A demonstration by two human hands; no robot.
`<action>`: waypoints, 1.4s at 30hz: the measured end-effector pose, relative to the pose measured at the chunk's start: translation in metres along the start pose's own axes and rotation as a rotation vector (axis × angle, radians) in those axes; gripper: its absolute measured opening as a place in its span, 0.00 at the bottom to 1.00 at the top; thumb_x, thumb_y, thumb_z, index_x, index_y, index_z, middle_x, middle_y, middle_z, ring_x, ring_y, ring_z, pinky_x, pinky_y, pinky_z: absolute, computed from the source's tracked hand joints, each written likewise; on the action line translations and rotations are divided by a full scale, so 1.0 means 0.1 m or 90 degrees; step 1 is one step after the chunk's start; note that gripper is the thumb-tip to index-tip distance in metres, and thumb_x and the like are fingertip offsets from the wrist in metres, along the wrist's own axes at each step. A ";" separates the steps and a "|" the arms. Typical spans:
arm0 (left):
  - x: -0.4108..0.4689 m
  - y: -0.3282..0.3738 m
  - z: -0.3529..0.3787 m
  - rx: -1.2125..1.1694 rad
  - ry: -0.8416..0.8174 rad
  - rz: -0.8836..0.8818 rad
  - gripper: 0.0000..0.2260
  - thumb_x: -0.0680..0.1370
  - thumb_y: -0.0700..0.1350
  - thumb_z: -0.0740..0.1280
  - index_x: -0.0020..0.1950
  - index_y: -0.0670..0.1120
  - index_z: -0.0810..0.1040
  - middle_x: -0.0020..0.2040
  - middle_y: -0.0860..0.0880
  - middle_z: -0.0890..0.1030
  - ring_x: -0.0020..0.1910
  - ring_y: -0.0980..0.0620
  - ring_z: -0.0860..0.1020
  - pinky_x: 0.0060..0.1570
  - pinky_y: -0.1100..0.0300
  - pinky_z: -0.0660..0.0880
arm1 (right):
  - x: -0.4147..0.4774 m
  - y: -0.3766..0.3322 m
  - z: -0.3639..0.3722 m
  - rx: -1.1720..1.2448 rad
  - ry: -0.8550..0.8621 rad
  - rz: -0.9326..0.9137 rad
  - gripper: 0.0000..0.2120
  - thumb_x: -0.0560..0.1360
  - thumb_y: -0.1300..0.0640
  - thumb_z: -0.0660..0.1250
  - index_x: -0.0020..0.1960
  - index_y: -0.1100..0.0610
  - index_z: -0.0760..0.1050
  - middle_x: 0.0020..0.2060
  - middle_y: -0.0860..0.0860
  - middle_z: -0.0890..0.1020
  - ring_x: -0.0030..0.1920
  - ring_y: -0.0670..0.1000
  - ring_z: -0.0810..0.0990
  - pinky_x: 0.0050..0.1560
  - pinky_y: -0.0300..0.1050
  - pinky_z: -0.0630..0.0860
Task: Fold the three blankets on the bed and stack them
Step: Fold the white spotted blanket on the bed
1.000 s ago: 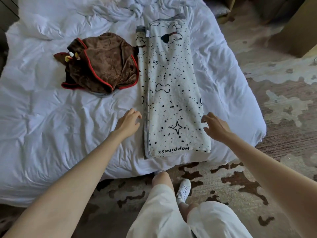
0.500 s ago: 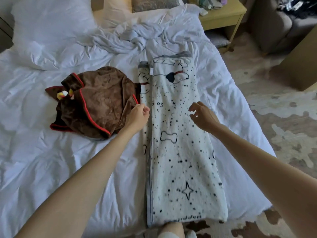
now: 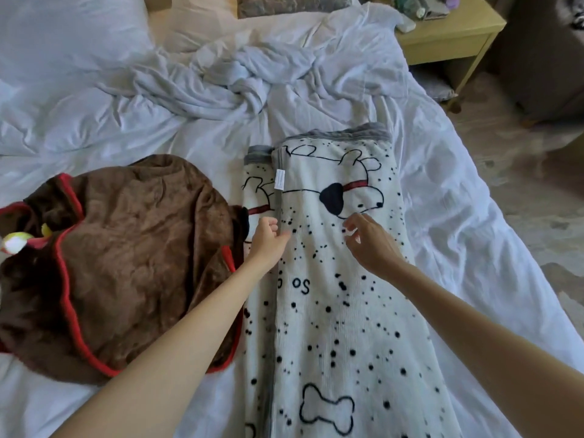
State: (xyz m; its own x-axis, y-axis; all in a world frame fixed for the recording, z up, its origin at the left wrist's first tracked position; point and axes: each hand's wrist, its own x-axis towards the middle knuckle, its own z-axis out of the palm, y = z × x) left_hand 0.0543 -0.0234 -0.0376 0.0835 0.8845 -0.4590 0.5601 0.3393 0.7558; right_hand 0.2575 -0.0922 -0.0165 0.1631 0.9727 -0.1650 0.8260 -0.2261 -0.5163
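With the brown blanket [image 3: 132,263] lying crumpled at left, the left hand [image 3: 268,240] is curling, whether pinching I cannot tell, at the edge of the spotted blanket [image 3: 341,327] lying long-folded on the bed [image 3: 458,235], while the right hand [image 3: 373,245] is hovering above it with fingers loosely apart, so an uneven lift is likely risking skewed layers.

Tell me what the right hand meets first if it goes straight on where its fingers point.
Probably the spotted blanket: the right hand points toward its far end, at the printed dog; its height above the fabric is unclear.
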 end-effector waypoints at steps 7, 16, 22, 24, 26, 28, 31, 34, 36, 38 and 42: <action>0.80 0.23 0.15 -0.196 0.006 -0.124 0.32 0.74 0.54 0.72 0.71 0.45 0.61 0.62 0.49 0.72 0.48 0.57 0.72 0.44 0.61 0.67 | 0.70 0.24 0.14 0.091 -0.009 0.031 0.12 0.78 0.60 0.62 0.62 0.56 0.73 0.58 0.51 0.77 0.52 0.51 0.79 0.49 0.52 0.79; 1.12 0.86 0.21 -0.255 0.123 0.007 0.17 0.73 0.38 0.70 0.61 0.42 0.73 0.55 0.42 0.80 0.49 0.46 0.78 0.53 0.49 0.78 | 1.20 0.27 -0.24 0.353 0.048 0.125 0.09 0.79 0.59 0.62 0.58 0.58 0.75 0.54 0.52 0.80 0.51 0.53 0.81 0.51 0.51 0.80; 0.72 1.02 0.70 0.272 -0.094 0.454 0.25 0.77 0.36 0.66 0.72 0.52 0.71 0.68 0.51 0.75 0.64 0.52 0.75 0.59 0.65 0.72 | 1.41 0.32 -0.64 0.614 -0.067 0.177 0.37 0.66 0.40 0.74 0.68 0.53 0.65 0.57 0.49 0.77 0.54 0.47 0.80 0.53 0.46 0.77; 0.60 0.97 0.87 0.330 -0.210 0.485 0.27 0.77 0.36 0.63 0.75 0.53 0.67 0.74 0.53 0.70 0.72 0.55 0.67 0.65 0.69 0.65 | 1.39 0.38 -0.62 0.556 -0.078 0.196 0.41 0.63 0.46 0.79 0.68 0.50 0.61 0.54 0.46 0.75 0.50 0.44 0.78 0.45 0.38 0.74; 0.54 0.90 0.95 0.348 -0.292 0.457 0.28 0.77 0.38 0.64 0.77 0.51 0.64 0.77 0.52 0.65 0.76 0.55 0.61 0.74 0.61 0.60 | 1.35 0.46 -0.52 0.443 -0.054 0.231 0.38 0.64 0.56 0.80 0.67 0.51 0.63 0.49 0.46 0.74 0.44 0.41 0.75 0.34 0.35 0.72; 0.53 0.84 0.94 0.322 -0.298 0.444 0.27 0.76 0.38 0.64 0.75 0.48 0.67 0.75 0.51 0.69 0.74 0.53 0.66 0.74 0.56 0.63 | 1.32 0.53 -0.41 0.334 -0.031 0.247 0.28 0.66 0.61 0.76 0.63 0.54 0.69 0.47 0.49 0.76 0.39 0.44 0.75 0.29 0.37 0.71; 0.59 0.76 0.79 0.237 -0.183 0.425 0.19 0.75 0.36 0.64 0.64 0.47 0.78 0.64 0.52 0.78 0.62 0.53 0.76 0.62 0.54 0.73 | 1.33 0.59 -0.32 0.274 0.016 0.229 0.07 0.68 0.65 0.72 0.39 0.56 0.75 0.31 0.50 0.76 0.30 0.48 0.72 0.22 0.31 0.65; 0.73 0.62 0.63 0.174 0.064 0.369 0.12 0.74 0.34 0.64 0.55 0.44 0.79 0.54 0.50 0.77 0.54 0.52 0.76 0.53 0.53 0.76 | 1.37 0.63 -0.28 0.358 0.069 0.263 0.12 0.70 0.64 0.70 0.32 0.54 0.71 0.26 0.49 0.72 0.28 0.47 0.70 0.22 0.32 0.64; 0.83 0.57 0.56 0.163 0.170 0.260 0.10 0.74 0.38 0.68 0.55 0.43 0.75 0.54 0.49 0.74 0.53 0.51 0.73 0.50 0.55 0.74 | 1.36 0.61 -0.27 0.369 0.085 0.283 0.12 0.72 0.61 0.69 0.32 0.54 0.71 0.26 0.48 0.72 0.28 0.46 0.69 0.25 0.36 0.63; 0.92 0.60 0.56 0.128 0.135 0.101 0.16 0.75 0.46 0.71 0.58 0.44 0.71 0.53 0.50 0.73 0.51 0.51 0.73 0.47 0.56 0.71 | 1.38 0.60 -0.26 0.371 0.093 0.288 0.14 0.75 0.57 0.67 0.31 0.54 0.69 0.26 0.48 0.70 0.27 0.46 0.66 0.25 0.37 0.60; 0.97 0.84 0.61 -0.071 0.035 -0.014 0.15 0.76 0.47 0.70 0.60 0.44 0.75 0.51 0.51 0.79 0.52 0.50 0.78 0.44 0.61 0.71 | 1.47 0.52 -0.35 0.496 0.129 0.337 0.19 0.78 0.50 0.63 0.33 0.58 0.66 0.28 0.53 0.65 0.29 0.50 0.63 0.29 0.42 0.58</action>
State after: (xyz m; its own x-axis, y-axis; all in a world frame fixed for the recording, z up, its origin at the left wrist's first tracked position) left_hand 0.1592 0.0714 -0.0472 0.0255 0.8917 -0.4519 0.4661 0.3893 0.7945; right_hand 0.3430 0.0412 -0.0382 0.5618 0.7092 -0.4260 0.0402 -0.5377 -0.8422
